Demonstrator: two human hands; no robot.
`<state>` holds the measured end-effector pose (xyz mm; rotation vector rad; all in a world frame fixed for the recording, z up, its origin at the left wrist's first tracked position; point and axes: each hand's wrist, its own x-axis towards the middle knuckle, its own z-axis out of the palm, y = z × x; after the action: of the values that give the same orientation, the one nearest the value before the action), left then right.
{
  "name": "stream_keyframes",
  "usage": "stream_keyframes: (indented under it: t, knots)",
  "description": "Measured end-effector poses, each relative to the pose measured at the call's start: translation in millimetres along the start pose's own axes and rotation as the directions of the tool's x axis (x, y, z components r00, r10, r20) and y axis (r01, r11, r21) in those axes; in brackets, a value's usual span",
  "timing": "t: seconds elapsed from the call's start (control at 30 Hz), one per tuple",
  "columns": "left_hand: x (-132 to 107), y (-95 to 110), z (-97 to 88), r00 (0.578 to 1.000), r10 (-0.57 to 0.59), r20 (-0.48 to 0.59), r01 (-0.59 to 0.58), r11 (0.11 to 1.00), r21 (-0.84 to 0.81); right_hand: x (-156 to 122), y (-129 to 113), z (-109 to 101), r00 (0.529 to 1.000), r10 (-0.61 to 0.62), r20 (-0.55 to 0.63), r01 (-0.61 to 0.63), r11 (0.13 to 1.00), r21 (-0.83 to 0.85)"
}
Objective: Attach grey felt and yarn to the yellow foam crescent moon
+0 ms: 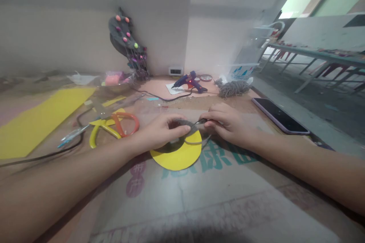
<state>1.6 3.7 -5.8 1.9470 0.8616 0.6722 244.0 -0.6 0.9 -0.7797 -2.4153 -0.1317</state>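
Observation:
A yellow paper ring (175, 161) lies at the middle of the table, its far part wrapped in grey yarn (184, 122). My left hand (168, 131) is closed on the ring's far left side, thumb pressed over the wrapped part. To the right, my right hand (224, 123) pinches a strand of the grey yarn just off the ring's far right edge. A loose loop of that yarn hangs over the ring's yellow right side. My left palm and fingers hide part of the ring.
Orange-and-yellow scissors (125, 124) and pliers with yellow handles (104, 133) lie left, near a yellow sheet (48, 121). A glue gun (189, 82) stands at the back, its cord running left. A grey yarn bundle (234, 88) and a phone (279, 115) are on the right.

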Motion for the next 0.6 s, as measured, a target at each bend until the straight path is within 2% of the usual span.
stream_keyframes:
  t: [0.13, 0.23, 0.3, 0.4, 0.43, 0.5, 0.6]
  knots:
    - [1, 1, 1.6, 0.999, -0.027, -0.019, 0.025, 0.994, -0.105, -2, 0, 4, 0.99, 0.137, -0.042, -0.132, 0.985, 0.108]
    - [0, 2, 2.5, 1.0, -0.026, -0.017, 0.023, 0.989, -0.149, 0, -1, 4, 0.952, 0.304, -0.026, -0.294, 0.939, 0.181]
    - [0, 3, 2.7, 1.0, -0.027, -0.007, 0.026, 0.985, -0.172, 5, -6, 0, 0.9, 0.435, 0.027, -0.427, 0.868, 0.251]
    - [0, 3, 2.7, 0.999, -0.035, 0.012, 0.037, 0.982, -0.187, 14, -17, -8, 0.777, 0.617, 0.123, -0.605, 0.681, 0.413]
    - [1, 2, 2.7, 0.999, -0.033, 0.017, 0.035, 0.981, -0.189, 17, -21, -10, 0.747, 0.648, 0.149, -0.632, 0.622, 0.462]
    - [1, 1, 3.0, 0.999, -0.027, 0.03, 0.033, 0.98, -0.195, 20, -27, -10, 0.717, 0.667, 0.201, -0.656, 0.55, 0.516]
    - [2, -1, 3.6, 0.999, -0.037, 0.038, 0.043, 0.982, -0.186, 20, -31, -3, 0.721, 0.643, 0.26, -0.667, 0.543, 0.51]
